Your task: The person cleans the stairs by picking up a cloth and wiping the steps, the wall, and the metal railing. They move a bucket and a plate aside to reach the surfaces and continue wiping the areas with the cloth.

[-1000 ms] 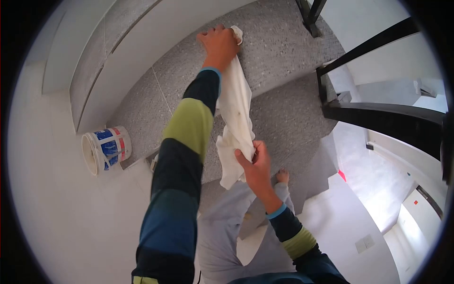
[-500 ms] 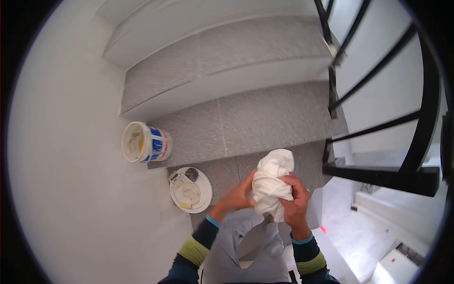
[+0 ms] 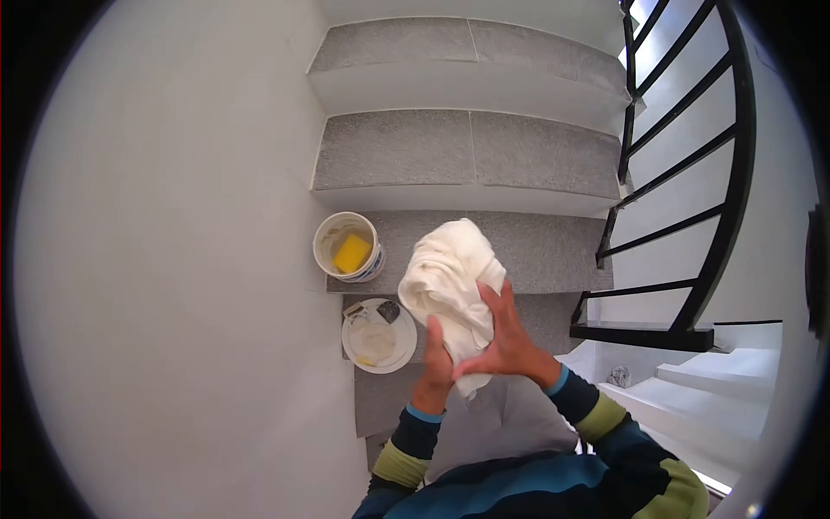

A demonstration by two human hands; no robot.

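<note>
A bunched white cloth (image 3: pixel 451 275) is held up in front of me, above the grey stair treads. My left hand (image 3: pixel 437 363) presses against its lower left side. On the lower right, my right hand (image 3: pixel 508 336) grips the cloth with the fingers spread over its folds. To the left stands a white bucket (image 3: pixel 377 262) with a yellow sponge (image 3: pixel 352 253) inside. Just below the bucket lies a round white lid (image 3: pixel 404 343) bearing whitish residue, a dark lump (image 3: pixel 388 311) and a small flat tool (image 3: pixel 354 312).
Grey steps (image 3: pixel 393 147) with white risers climb ahead. A plain white wall (image 3: pixel 190 259) runs along the left. Black metal railing (image 3: pixel 742 173) curves down the right side, with white lower stairs (image 3: pixel 726 381) beyond it.
The cloth has been raised and moved slightly left, and it looks larger and more spread. My hands have shifted around its lower part. The view has turned, and the bucket's sponge now shows.
</note>
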